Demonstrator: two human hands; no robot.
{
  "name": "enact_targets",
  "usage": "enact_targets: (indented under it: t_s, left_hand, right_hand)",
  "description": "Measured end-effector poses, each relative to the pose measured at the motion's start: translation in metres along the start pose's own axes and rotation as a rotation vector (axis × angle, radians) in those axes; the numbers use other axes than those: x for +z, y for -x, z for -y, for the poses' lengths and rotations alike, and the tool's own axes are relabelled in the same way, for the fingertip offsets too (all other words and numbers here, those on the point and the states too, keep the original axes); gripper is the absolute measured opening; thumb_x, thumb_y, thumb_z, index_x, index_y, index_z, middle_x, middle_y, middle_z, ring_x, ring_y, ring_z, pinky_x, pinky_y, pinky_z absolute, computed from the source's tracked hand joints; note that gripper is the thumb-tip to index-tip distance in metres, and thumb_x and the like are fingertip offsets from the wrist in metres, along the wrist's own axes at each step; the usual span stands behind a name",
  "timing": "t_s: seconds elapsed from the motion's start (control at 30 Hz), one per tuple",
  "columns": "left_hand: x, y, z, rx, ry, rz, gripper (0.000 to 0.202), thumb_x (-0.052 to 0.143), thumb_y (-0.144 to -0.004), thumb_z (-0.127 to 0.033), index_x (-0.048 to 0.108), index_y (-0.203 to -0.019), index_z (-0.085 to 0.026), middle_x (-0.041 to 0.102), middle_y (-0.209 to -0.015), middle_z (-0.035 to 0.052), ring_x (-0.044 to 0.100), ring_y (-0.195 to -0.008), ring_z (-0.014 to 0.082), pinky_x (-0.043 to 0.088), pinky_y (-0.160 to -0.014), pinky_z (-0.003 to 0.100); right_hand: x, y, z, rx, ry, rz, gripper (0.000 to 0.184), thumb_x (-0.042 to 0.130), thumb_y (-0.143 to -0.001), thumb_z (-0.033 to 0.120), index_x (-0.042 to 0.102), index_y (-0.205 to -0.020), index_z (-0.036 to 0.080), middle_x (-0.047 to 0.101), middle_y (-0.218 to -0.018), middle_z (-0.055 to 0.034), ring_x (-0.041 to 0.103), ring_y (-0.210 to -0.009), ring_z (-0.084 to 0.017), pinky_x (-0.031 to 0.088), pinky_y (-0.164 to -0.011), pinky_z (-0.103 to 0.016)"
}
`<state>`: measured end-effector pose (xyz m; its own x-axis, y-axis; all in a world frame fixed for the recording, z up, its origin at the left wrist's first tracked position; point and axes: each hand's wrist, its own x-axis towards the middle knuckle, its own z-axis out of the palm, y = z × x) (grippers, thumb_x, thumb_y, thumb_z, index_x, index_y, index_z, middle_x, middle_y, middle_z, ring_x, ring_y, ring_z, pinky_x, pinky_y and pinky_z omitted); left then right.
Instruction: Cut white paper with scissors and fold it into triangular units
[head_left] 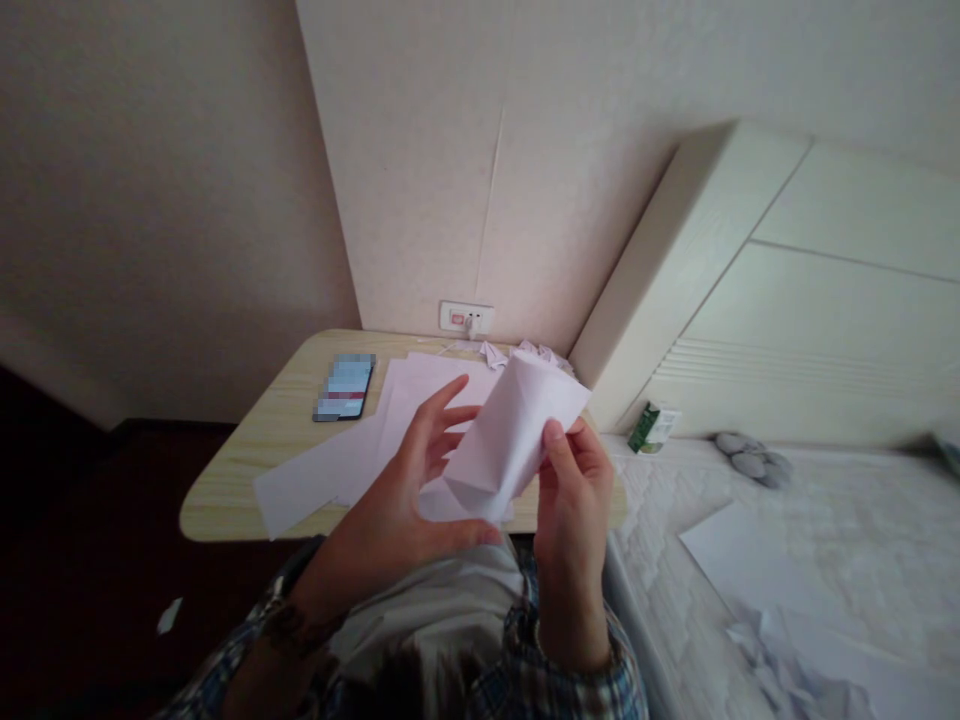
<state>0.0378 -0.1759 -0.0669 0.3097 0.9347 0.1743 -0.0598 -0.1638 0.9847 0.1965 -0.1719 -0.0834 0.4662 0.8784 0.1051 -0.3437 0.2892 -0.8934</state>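
A folded sheet of white paper [514, 425] is held up over the front of the small table, tilted, with a crease running down it. My right hand [574, 485] pinches its right edge, thumb on the near face and fingers behind. At the paper's left side my left hand [412, 490] has its fingers spread and its thumb stretched out below the paper's lower end. Whether the left thumb touches the paper I cannot tell. Beneath both hands lie loose white sheets [401, 395] on the wooden table [247, 470].
A phone [345, 387] lies on the table's left part. Folded paper pieces [493, 355] sit along the back, below a wall socket [466, 317]. On the mattress [652, 560] at right are a green-and-white carton [654, 428], a grey soft item [752, 460] and crumpled paper [787, 660].
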Motion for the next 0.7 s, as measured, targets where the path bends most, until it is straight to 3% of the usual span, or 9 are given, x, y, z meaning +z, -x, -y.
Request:
enact_targets:
  t_s: [0.07, 0.17, 0.3, 0.47, 0.53, 0.6, 0.7]
  left_hand:
    - [-0.006, 0.002, 0.000, 0.046, -0.020, 0.062, 0.105, 0.090, -0.062, -0.014, 0.038, -0.148, -0.043, 0.051, -0.151, 0.0059, 0.053, -0.133, 0.0297, 0.049, -0.103, 0.037]
    - [-0.005, 0.003, -0.003, 0.134, -0.079, 0.068, 0.085, 0.080, -0.074, -0.013, 0.045, -0.146, -0.040, 0.052, -0.152, 0.0055, 0.051, -0.136, 0.0290, 0.048, -0.106, 0.038]
    - [0.008, 0.000, -0.001, 0.293, -0.234, -0.123, 0.065, 0.075, -0.076, -0.011, 0.060, -0.135, -0.032, 0.060, -0.144, 0.0056, 0.056, -0.131, 0.0285, 0.050, -0.104, 0.034]
    - [0.021, 0.002, 0.004, 0.562, -0.536, -0.518, 0.043, 0.067, -0.081, -0.013, 0.070, -0.123, -0.025, 0.078, -0.117, 0.0041, 0.074, -0.100, 0.0267, 0.059, -0.085, 0.033]
    - [0.024, 0.003, 0.004, 0.573, -0.558, -0.650, 0.034, 0.066, -0.083, -0.014, 0.075, -0.114, -0.027, 0.081, -0.108, 0.0016, 0.077, -0.090, 0.0249, 0.059, -0.078, 0.032]
    - [0.026, 0.003, 0.003, 0.547, -0.473, -0.695, 0.029, 0.066, -0.084, -0.015, 0.077, -0.106, -0.029, 0.082, -0.100, -0.0012, 0.077, -0.082, 0.0229, 0.059, -0.071, 0.030]
    - [0.028, 0.001, 0.006, 0.517, -0.335, -0.669, 0.028, 0.064, -0.084, -0.014, 0.077, -0.104, -0.028, 0.082, -0.093, -0.0033, 0.077, -0.076, 0.0210, 0.059, -0.062, 0.026]
  right_hand:
    - [0.001, -0.001, -0.003, 0.066, -0.032, -0.002, 0.024, 0.073, -0.073, 0.038, 0.056, -0.074, 0.022, 0.060, -0.070, 0.0030, 0.049, -0.057, -0.012, 0.040, -0.053, -0.024]
    - [0.004, 0.000, -0.008, 0.140, -0.058, 0.020, 0.022, 0.071, -0.072, 0.037, 0.056, -0.076, 0.023, 0.061, -0.070, 0.0022, 0.052, -0.057, -0.014, 0.046, -0.056, -0.028]
    - [0.012, 0.008, -0.011, 0.170, -0.093, 0.048, 0.020, 0.070, -0.074, 0.038, 0.058, -0.081, 0.023, 0.064, -0.074, 0.0012, 0.060, -0.066, -0.017, 0.052, -0.070, -0.033]
    - [0.022, 0.016, -0.013, 0.169, -0.195, 0.056, 0.023, 0.079, -0.068, 0.037, 0.065, -0.077, 0.021, 0.066, -0.075, 0.0032, 0.056, -0.070, -0.014, 0.050, -0.077, -0.030]
    - [0.022, 0.018, -0.012, 0.169, -0.247, 0.037, 0.024, 0.084, -0.066, 0.037, 0.068, -0.073, 0.020, 0.068, -0.074, 0.0032, 0.055, -0.070, -0.013, 0.049, -0.077, -0.028]
    - [0.021, 0.019, -0.011, 0.168, -0.290, 0.016, 0.025, 0.086, -0.064, 0.038, 0.070, -0.072, 0.020, 0.069, -0.075, 0.0026, 0.055, -0.071, -0.013, 0.049, -0.075, -0.027]
    - [0.020, 0.020, -0.008, 0.171, -0.333, 0.011, 0.025, 0.087, -0.064, 0.037, 0.072, -0.073, 0.019, 0.071, -0.077, 0.0018, 0.057, -0.073, -0.013, 0.048, -0.074, -0.025]
